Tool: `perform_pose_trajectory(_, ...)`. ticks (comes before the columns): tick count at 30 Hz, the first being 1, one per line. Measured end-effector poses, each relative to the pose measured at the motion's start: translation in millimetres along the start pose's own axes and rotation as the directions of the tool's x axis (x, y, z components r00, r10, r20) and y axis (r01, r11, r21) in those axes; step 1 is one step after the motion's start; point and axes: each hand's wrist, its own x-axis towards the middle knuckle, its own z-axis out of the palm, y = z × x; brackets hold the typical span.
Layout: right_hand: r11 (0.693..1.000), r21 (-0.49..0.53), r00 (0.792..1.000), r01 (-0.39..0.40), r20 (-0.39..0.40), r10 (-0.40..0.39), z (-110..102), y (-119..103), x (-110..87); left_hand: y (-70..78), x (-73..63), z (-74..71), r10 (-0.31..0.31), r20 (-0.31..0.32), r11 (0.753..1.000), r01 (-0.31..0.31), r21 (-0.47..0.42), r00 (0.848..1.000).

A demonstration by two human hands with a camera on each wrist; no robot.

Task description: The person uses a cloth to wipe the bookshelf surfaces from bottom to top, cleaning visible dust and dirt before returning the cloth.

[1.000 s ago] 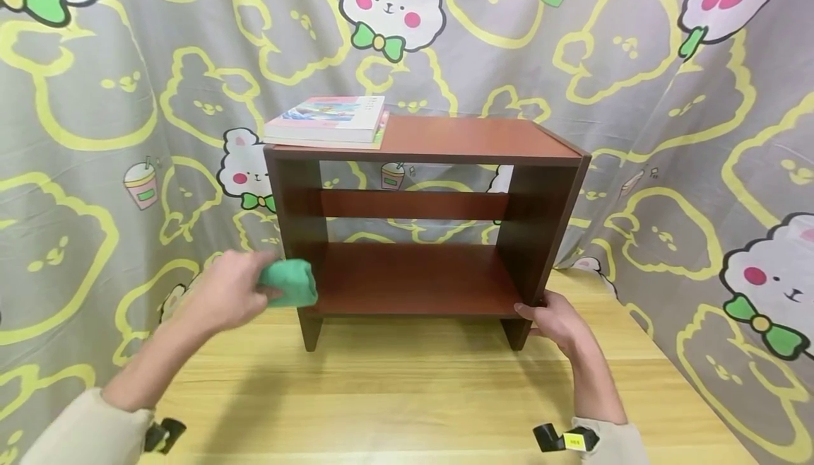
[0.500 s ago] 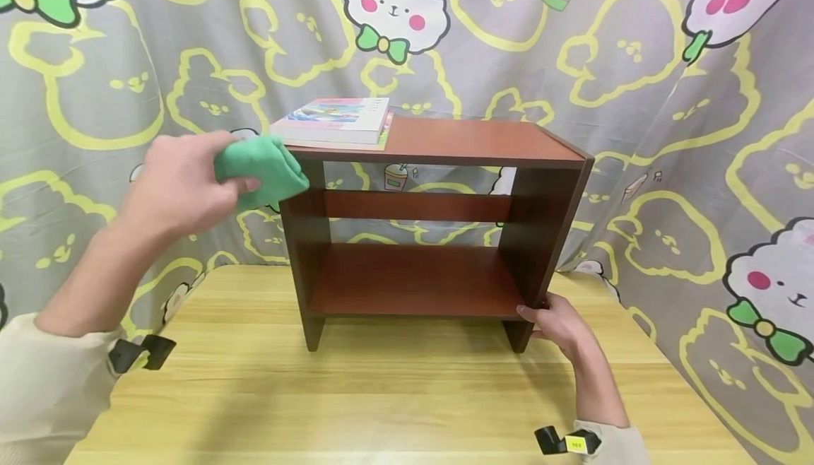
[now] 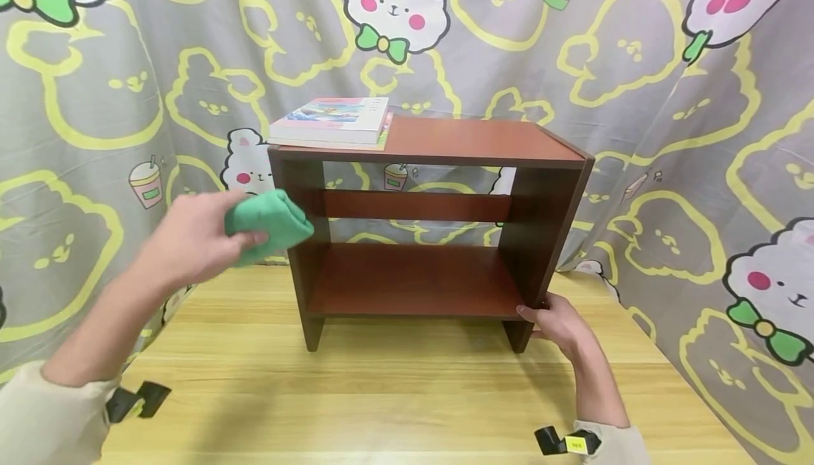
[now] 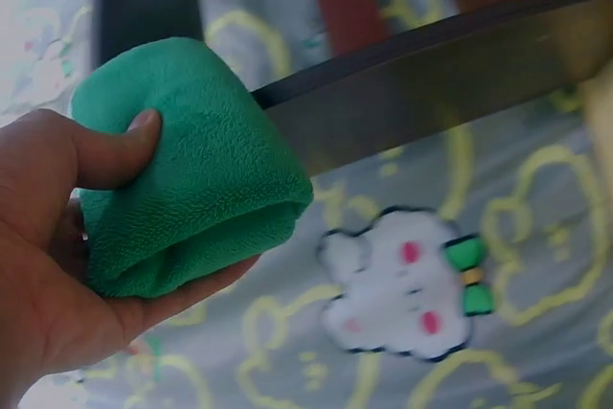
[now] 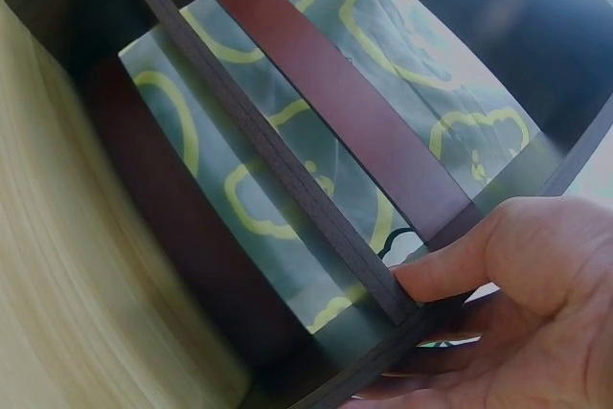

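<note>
A folded green cloth [image 3: 270, 226] is pinched between the thumb and fingers of my left hand [image 3: 197, 239]. In the head view it hangs in the air at the outer left side of a dark brown wooden shelf [image 3: 413, 278]; whether it touches the panel I cannot tell. The left wrist view shows the thumb lying over the folded cloth [image 4: 192, 170] and the fingers beneath it. My right hand [image 3: 562, 327] grips the lower right side of the shelf. In the right wrist view the thumb presses the shelf board's front edge, with the fingers behind the side panel [image 5: 436, 323].
Books [image 3: 333, 122] lie stacked on the top left of the shelf. The shelf stands on a light wooden table [image 3: 381, 401]. Behind and beside it hangs a grey curtain [image 3: 636, 76] printed with cartoon animals.
My left hand rose with the green cloth from the panel's lower part to near the top, then came partway down again. My right hand kept its grip on the shelf.
</note>
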Motion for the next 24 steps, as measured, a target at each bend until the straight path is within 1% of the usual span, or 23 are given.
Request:
perform_pose_trajectory(3,1.0,0.003,1.0,0.004,-0.001,-0.004,0.1,-0.3,-0.6,-7.6,-11.7,26.0,-0.002,0.095,1.0,0.005,-0.029,0.995)
perform_pose_trajectory(6,1.0,0.008,1.0,0.005,-0.002,-0.005,-0.2,0.0,-0.8,-12.9,-24.3,56.8,0.011,0.161,0.998,-0.002,-0.056,0.987)
perform_pose_trajectory(10,1.0,0.01,1.0,0.007,0.001,-0.007,-0.7,1.2,-0.4,-20.7,-41.0,99.7,0.013,0.241,0.996,0.01,-0.091,0.97)
perform_pose_trajectory(13,1.0,0.008,1.0,0.009,0.002,-0.009,-1.0,1.1,-0.2,-28.1,-51.2,128.5,-0.001,0.295,0.995,0.031,-0.097,0.955)
perform_pose_trajectory(14,1.0,0.006,1.0,0.009,0.002,-0.009,-1.1,1.0,-0.4,-30.6,-53.9,137.2,-0.01,0.308,0.994,0.041,-0.097,0.951)
perform_pose_trajectory(16,1.0,0.005,1.0,0.006,0.001,-0.006,-1.2,0.8,-0.6,-34.8,-58.4,152.7,-0.02,0.314,0.994,0.053,-0.099,0.949)
perform_pose_trajectory(17,1.0,0.005,1.0,0.004,0.001,-0.004,-1.2,0.8,-0.6,-36.1,-60.1,159.3,-0.034,0.313,0.993,0.068,-0.096,0.949)
perform_pose_trajectory(19,1.0,0.004,1.0,0.001,0.0,-0.001,-1.0,1.0,-0.6,-37.9,-62.2,170.9,-0.043,0.308,0.991,0.079,-0.104,0.95)
perform_pose_trajectory(21,1.0,0.006,1.0,0.001,0.002,-0.001,-0.7,1.2,-0.6,-38.0,-63.6,179.8,-0.044,0.311,0.99,0.082,-0.111,0.949)
perform_pose_trajectory(24,1.0,0.006,1.0,0.008,0.001,-0.008,-0.8,0.6,-0.7,-37.2,-63.2,187.7,-0.05,0.313,0.99,0.09,-0.113,0.948)
